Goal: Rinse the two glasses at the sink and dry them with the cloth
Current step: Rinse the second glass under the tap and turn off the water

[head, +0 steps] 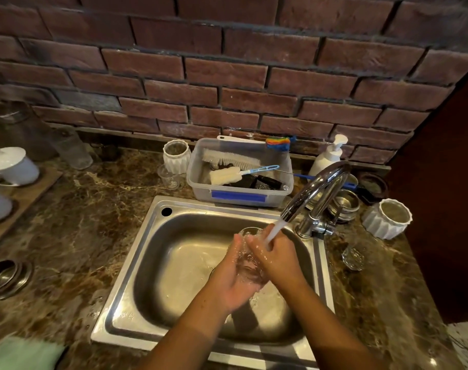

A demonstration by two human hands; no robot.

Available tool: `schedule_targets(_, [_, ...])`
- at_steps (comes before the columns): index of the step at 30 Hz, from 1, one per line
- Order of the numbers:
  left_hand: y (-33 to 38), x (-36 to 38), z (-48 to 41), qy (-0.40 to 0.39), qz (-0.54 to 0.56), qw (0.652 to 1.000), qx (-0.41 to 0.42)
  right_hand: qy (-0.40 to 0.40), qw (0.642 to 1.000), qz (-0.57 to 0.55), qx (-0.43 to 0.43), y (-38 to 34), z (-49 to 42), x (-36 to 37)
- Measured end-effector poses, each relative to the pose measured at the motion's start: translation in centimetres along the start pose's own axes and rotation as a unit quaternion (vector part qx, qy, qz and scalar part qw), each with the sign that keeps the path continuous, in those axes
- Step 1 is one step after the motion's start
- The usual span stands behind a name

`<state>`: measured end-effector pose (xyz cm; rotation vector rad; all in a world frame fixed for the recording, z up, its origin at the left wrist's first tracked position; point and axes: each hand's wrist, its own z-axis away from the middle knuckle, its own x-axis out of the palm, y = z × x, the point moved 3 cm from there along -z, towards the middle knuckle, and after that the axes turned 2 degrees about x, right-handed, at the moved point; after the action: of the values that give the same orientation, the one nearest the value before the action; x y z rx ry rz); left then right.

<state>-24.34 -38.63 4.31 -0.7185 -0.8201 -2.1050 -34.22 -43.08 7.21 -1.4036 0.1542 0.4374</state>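
Two bare hands clamp a clear, wet glass (250, 263) over the stainless steel sink (136, 263), under a white stream of water (274, 232) from a curved chrome tap (318, 188). The left hand (231, 276) cups the glass from below with its fingers curled round it; the right hand (276, 259) wraps it from the right, and the water strikes that hand's knuckles. The glass's round rim shows just above the fingers. A second glass (353, 256), small and faceted, stands upright on the tabletop (80, 209) just right of the sink, with bare stone around it. A pale green cloth (21, 353) lies at the tabletop's near left corner, well apart from the hands. The basin is smooth and rounded, with open room left of the hands. Behind the sink a translucent plastic tub (240, 198) holds bristle and sponge brushes; a white pump bottle (330, 156) stands at the back edge behind the tap. Two white ribbed pots sit one left of the tub (176, 158) and one near the right edge (387, 220). The tabletop is glossy brown veined marble, wet by the sink, against a rough red brick wall (227, 70).
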Motion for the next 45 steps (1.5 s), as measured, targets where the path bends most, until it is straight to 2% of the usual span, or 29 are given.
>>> schedule_targets(3, [-0.5,-0.2,-0.3,0.012,-0.005,1.000,-0.003,0.032,0.998,-0.036,0.047,-0.9,-1.5,-0.8])
schedule_targets(6, [0.2,0.0,-0.2,0.009,-0.123,0.992,0.042,0.021,0.994,-0.058,0.090,-1.0,-3.0,-1.2])
schedule_targets(8, [0.8,1.0,0.1,0.000,-0.229,0.971,0.069,0.009,0.986,-0.104,0.129,-0.9,-3.2,-1.2])
schedule_targets(11, [1.0,2.3,0.3,0.002,-0.284,0.956,0.068,0.022,0.992,-0.071,0.104,-1.3,-2.7,-1.1])
schedule_targets(14, [1.2,2.1,-0.2,0.034,-0.231,0.970,0.070,0.034,0.998,-0.002,0.047,-1.1,-1.9,-0.5])
schedule_targets(17, [1.6,1.4,-0.1,0.069,-0.160,0.983,0.047,0.006,0.999,0.029,-0.013,0.4,-0.3,1.3])
schedule_targets(24, [0.7,0.8,0.4,0.045,-0.109,0.993,0.014,0.031,0.999,-0.013,0.011,-0.3,-0.9,-0.3])
schedule_targets(26, [0.5,0.7,0.5,0.031,-0.105,0.994,0.005,0.038,0.999,-0.011,0.037,-1.1,-1.8,-0.9])
schedule_targets(28, [0.4,1.0,0.6,0.036,-0.105,0.994,0.011,0.023,0.992,-0.089,0.091,-1.5,-2.1,-1.5])
schedule_targets(30, [0.6,1.3,0.7,0.049,-0.107,0.993,0.022,-0.004,0.985,-0.119,0.126,-1.9,-1.4,-1.5])
schedule_targets(34, [1.4,1.4,0.5,0.073,-0.074,0.994,0.018,-0.017,1.000,0.013,0.017,-0.8,-0.4,0.2])
schedule_targets(35, [1.4,1.3,0.3,0.078,-0.073,0.994,0.014,-0.018,0.999,0.032,0.009,-0.5,0.0,0.4])
schedule_targets(36, [1.4,1.0,0.1,0.079,-0.079,0.994,0.011,-0.007,1.000,0.004,0.008,-0.2,0.1,0.6])
schedule_targets(39, [1.1,0.5,0.3,0.073,-0.104,0.992,0.003,0.045,0.999,-0.023,0.016,-0.6,0.0,0.0])
schedule_targets(41, [0.8,0.6,0.4,0.042,-0.102,0.994,-0.012,0.074,0.996,-0.027,0.037,-1.1,-0.9,-0.8])
schedule_targets(45, [0.7,0.6,0.6,0.050,-0.132,0.990,0.000,0.062,0.967,-0.153,0.195,-1.7,-2.3,-1.1])
